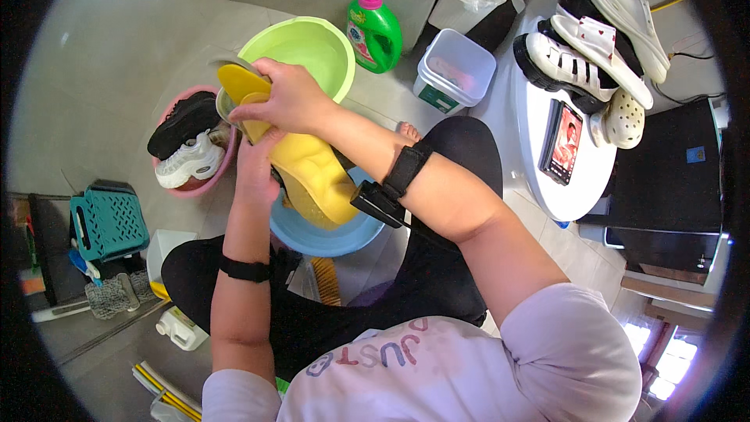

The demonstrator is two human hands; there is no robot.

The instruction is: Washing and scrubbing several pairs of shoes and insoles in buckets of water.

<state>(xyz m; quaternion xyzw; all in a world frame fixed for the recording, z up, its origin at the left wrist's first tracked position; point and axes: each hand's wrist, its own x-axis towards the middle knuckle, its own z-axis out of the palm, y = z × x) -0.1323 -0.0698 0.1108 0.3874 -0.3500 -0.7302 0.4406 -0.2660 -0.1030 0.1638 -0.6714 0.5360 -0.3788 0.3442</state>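
My right hand (pixel 290 97) and my left hand (pixel 258 167) are close together, both gripping yellow and grey rounded pieces (pixel 243 83) that look like part of a shoe or sandal; the fingers hide much of them. Directly below, a yellow moulded object (pixel 316 179) lies over a light-blue basin (pixel 325 246); whether it is joined to the held pieces cannot be told. Behind my hands stands a light-green basin (pixel 345 64). Left of them, a pink basin (pixel 157 179) holds a black shoe (pixel 181 120) and a white sneaker (pixel 193 158).
A green detergent bottle (pixel 375 35), a lidded plastic tub (pixel 457 67) and a lined bin (pixel 466 6) stand beyond. At right, a white surface (pixel 542 181) bears sandals, clogs and a phone (pixel 562 140). A bristled brush (pixel 326 281) lies between my legs; a teal basket (pixel 111 220) stands left.
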